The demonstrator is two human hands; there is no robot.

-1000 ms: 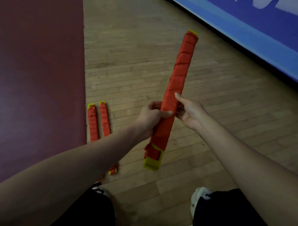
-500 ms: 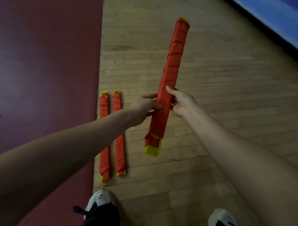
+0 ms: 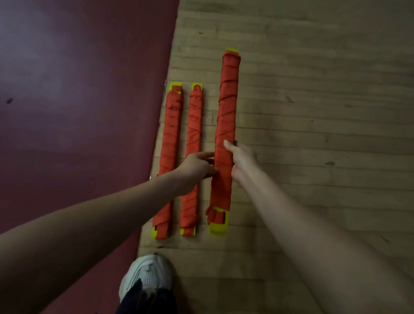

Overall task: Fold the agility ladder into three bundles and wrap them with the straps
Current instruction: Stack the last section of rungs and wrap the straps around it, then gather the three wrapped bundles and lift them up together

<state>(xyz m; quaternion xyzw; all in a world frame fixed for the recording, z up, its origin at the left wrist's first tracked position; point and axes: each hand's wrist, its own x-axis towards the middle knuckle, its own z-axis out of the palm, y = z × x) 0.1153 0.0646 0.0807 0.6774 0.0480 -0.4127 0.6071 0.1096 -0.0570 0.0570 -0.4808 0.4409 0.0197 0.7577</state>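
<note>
Wood floor [image 3: 319, 137]: right hand [image 3: 242, 158] grips wrapped 3rd bundle [image 3: 228, 99], left hand [image 3: 198, 166] touches it open-fingered; 2 done bundles [image 3: 194, 123] left of grip; likely only set-down remains.

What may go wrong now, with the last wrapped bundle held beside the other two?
At the near tip of the held bundle, the strap end looks loose and may unwind. Only the right hand grips it, the left hand just touches, so it might tilt or drop onto the middle bundle.
</note>
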